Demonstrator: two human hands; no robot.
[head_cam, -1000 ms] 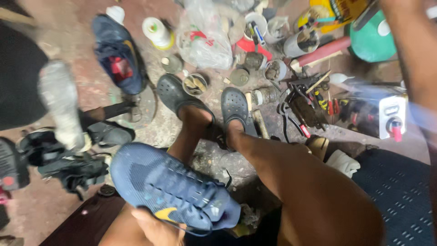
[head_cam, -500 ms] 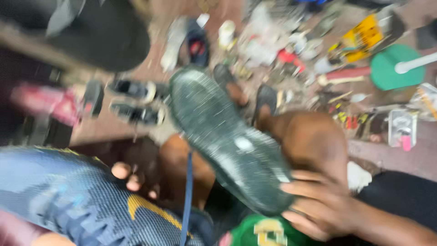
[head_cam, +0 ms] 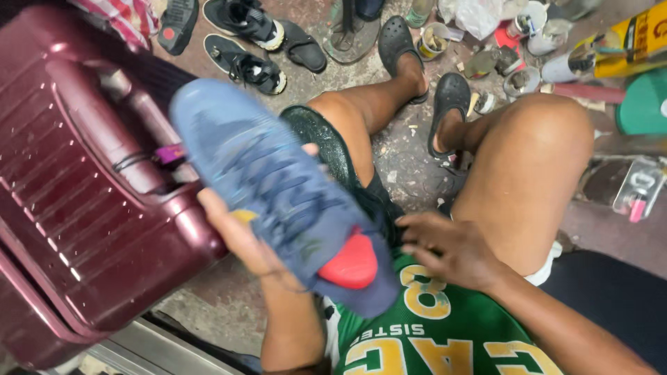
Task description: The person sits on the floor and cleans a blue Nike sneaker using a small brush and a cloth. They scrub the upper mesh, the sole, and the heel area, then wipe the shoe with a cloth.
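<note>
Floor: stained concrete floor [head_cam: 410, 149] seen from the head view, littered with footwear and small containers.
Left hand: left hand [head_cam: 240, 239] curled around the underside of a blue sneaker [head_cam: 278, 191], fingers closed on it, holding it above the lap, toe pointing up-left, red inner lining showing at the heel opening.
Second shoe: dark-soled shoe [head_cam: 323, 139] lying sole-up just behind the blue sneaker, against the left thigh; mostly hidden.
Right hand: right hand [head_cam: 451, 250] resting on the green jersey [head_cam: 431, 333] at the lap, fingers loosely extended toward the sneaker's heel, holding nothing.
Left of person: maroon hard-shell suitcase [head_cam: 76, 201], touching or just beside the left forearm.
Feet: black clogs [head_cam: 448, 104] worn on both feet.
Far floor: black sandals and trainers [head_cam: 243, 45] at top left; tins and cups [head_cam: 517, 66] at top right, well apart from both hands.
</note>
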